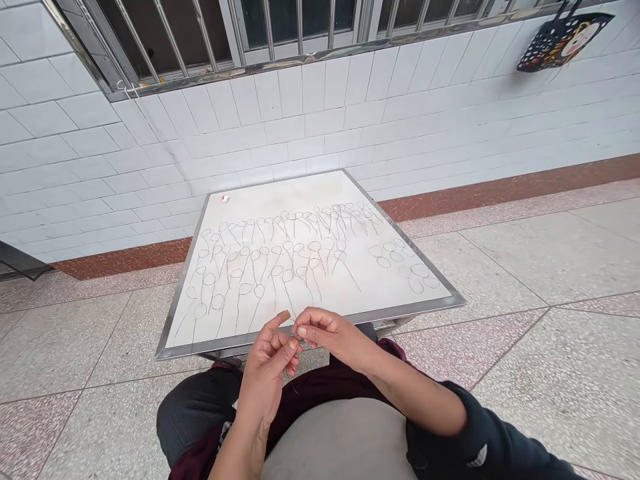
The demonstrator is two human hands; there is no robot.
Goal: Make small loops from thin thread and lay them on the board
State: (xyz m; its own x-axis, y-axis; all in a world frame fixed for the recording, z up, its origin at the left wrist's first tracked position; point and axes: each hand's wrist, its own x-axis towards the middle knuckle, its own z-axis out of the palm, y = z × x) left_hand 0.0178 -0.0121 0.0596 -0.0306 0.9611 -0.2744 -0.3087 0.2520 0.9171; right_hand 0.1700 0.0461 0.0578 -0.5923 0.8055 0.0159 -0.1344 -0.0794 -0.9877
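My left hand [273, 353] and my right hand [327, 331] meet in front of the near table edge, fingertips almost touching. Between them they pinch a thin dark strand [294, 385], its loose end hanging below my left fingers. Whether it is wire or thread I cannot tell, and most of it is hidden by the fingers. My left index finger, its tip wrapped in something brown, points up and away from the pinch. Beyond the hands, several looped strands with long tails [257, 255] lie in rows on the white table [280, 190].
Small closed rings [419, 270] lie at the table's right side, and a small white and red item [225, 199] rests in its far left corner. Behind stands a white tiled wall [300, 127] with a barred window [280, 30]. A patterned bag [565, 41] hangs at upper right.
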